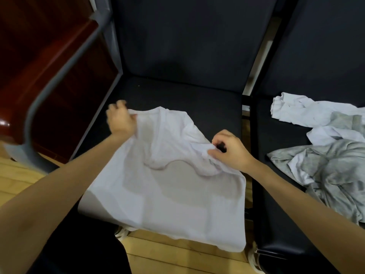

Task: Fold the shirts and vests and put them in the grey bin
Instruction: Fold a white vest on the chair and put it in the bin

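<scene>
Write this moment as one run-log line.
left hand: grips white shirt shoulder | right hand: pinches other shoulder | shirt on black chair | bin: unseen

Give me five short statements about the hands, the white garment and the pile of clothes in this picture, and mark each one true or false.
1. The white garment is spread on the dark chair seat, its lower edge hanging over the front. True.
2. The left hand hangs idle, away from the fabric. False: it pinches the garment's far left edge.
3. The right hand has a grip on bunched fabric at the garment's right side. True.
4. The pile of grey and white clothes lies on the wooden floor. False: it lies on the neighbouring seat to the right.
5. A grey bin stands beside the pile. False: no bin is in view.
</scene>
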Demonstrator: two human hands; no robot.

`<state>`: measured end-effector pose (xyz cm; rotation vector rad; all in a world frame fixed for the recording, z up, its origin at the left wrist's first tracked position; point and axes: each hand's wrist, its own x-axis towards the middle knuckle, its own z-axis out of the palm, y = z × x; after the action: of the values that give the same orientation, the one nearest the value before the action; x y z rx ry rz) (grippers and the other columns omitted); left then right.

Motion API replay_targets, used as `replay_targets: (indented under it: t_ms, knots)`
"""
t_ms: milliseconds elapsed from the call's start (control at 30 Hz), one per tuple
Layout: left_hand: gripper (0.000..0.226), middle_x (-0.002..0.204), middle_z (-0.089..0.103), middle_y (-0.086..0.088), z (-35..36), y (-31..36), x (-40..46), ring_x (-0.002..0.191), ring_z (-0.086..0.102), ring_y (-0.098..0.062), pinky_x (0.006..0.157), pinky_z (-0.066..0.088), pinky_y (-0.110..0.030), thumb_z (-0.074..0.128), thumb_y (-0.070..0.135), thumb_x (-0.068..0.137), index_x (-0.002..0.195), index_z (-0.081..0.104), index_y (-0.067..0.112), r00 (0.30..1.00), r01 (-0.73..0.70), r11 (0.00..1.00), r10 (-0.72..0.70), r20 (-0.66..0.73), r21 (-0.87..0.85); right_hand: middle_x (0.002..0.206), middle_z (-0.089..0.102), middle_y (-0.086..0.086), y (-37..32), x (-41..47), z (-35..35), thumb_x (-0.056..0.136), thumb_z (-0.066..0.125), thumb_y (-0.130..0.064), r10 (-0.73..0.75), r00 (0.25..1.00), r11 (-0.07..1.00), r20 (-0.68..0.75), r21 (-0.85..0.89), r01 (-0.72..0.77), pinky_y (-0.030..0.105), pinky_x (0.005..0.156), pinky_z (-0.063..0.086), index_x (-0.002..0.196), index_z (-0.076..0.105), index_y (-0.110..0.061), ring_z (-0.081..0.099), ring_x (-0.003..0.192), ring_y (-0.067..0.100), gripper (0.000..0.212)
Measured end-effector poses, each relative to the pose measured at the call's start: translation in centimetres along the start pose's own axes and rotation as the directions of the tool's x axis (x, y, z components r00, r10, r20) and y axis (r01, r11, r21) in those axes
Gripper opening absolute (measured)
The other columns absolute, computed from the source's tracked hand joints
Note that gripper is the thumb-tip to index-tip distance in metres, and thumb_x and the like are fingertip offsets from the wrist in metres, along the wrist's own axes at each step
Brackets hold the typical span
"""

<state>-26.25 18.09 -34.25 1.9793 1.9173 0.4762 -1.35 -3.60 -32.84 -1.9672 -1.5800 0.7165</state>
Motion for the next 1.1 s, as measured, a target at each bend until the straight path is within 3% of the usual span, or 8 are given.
replay_targets:
  t_ms: [100,200,400,500,600,700,867,1100]
  knots:
    - [0.058,0.14,0.04,-0.023,-0.7,-1.4,2.0,0.131,0.035,-0.04,0.105,0.035,-0.05,0.067,0.043,0.086,0.13,0.051,0.008,0.973,0.208,0.977,-0.21,0.099,0.036,0.068,0.043,-0.006,-0.7,-0.7,-1.0,0.099,0.051,-0.02,0.091,0.934,0.968,-0.344,0.25,-0.002,0.016,0.051,0.036,0.089,0.043,-0.01,0.043,0.054,0.002,0.016]
    - [0.041,0.136,0.046,-0.018,-0.2,-2.0,2.4,0.13,0.037,-0.037,0.106,0.036,-0.047,0.067,0.044,0.086,0.114,0.064,0.015,0.971,0.19,0.981,-0.195,0.142,0.042,0.068,0.041,-0.007,-0.4,-0.8,-2.4,0.103,0.042,-0.023,0.254,0.758,0.946,-0.601,0.317,-0.066,0.015,0.049,0.035,0.095,0.035,-0.01,0.043,0.052,0.0,0.016]
    - [0.009,0.104,0.065,-0.011,0.0,-1.7,1.6,0.1,0.062,-0.027,0.088,0.05,-0.039,0.054,0.02,0.098,0.1,0.051,0.012,0.992,0.129,0.933,-0.119,0.051,-0.337,0.076,0.049,0.0,4.1,0.6,-1.6,0.103,0.036,-0.023,0.398,0.838,0.895,-0.373,-0.044,-0.444,0.035,0.061,0.037,0.107,0.036,-0.008,0.052,0.07,0.025,0.015]
    - [0.024,0.103,0.06,-0.009,0.0,-1.6,1.3,0.095,0.06,-0.024,0.08,0.048,-0.035,0.058,0.025,0.096,0.111,0.05,0.008,0.997,0.041,0.968,-0.023,0.072,-0.249,0.08,0.054,0.008,4.8,1.1,-1.0,0.102,0.036,-0.017,0.396,0.862,0.86,-0.317,-0.201,-0.468,0.037,0.061,0.039,0.109,0.039,-0.004,0.053,0.071,0.029,0.015]
    - [0.044,0.113,0.052,-0.009,0.0,-1.4,1.2,0.1,0.052,-0.024,0.087,0.044,-0.037,0.063,0.036,0.091,0.129,0.049,0.018,0.975,-0.09,0.988,0.113,0.19,-0.125,0.085,0.053,0.01,4.9,0.9,-0.9,0.102,0.036,-0.017,0.457,0.825,0.835,-0.333,-0.157,-0.527,0.038,0.064,0.039,0.112,0.041,-0.003,0.051,0.074,0.028,0.018]
    - [0.033,0.12,0.051,-0.016,0.4,-1.4,1.2,0.108,0.052,-0.035,0.097,0.043,-0.047,0.066,0.035,0.089,0.117,0.06,0.019,0.955,-0.186,0.982,0.187,0.232,-0.026,0.088,0.05,0.01,5.1,0.6,-1.1,0.1,0.039,-0.014,0.493,0.811,0.816,-0.316,-0.156,-0.557,0.038,0.066,0.04,0.112,0.043,-0.003,0.051,0.078,0.029,0.017]
    - [0.021,0.096,0.056,-0.01,0.1,-1.1,0.9,0.086,0.055,-0.023,0.071,0.042,-0.033,0.059,0.023,0.095,0.107,0.053,0.007,0.981,-0.154,0.971,0.173,0.092,-0.186,0.092,0.053,0.013,4.9,1.1,-1.9,0.098,0.039,-0.006,0.471,0.803,0.852,-0.366,-0.045,-0.521,0.039,0.067,0.041,0.111,0.046,-0.001,0.052,0.081,0.03,0.015]
    - [0.017,0.1,0.06,-0.018,-1.3,-1.2,5.0,0.087,0.057,-0.029,0.07,0.041,-0.034,0.054,0.016,0.098,0.109,0.049,0.003,0.989,-0.134,0.965,0.117,-0.087,-0.226,0.088,0.053,0.01,4.1,6.7,-2.4,0.097,0.039,-0.004,0.38,0.84,0.889,-0.387,-0.096,-0.447,0.036,0.066,0.041,0.11,0.05,-0.001,0.056,0.082,0.031,0.017]
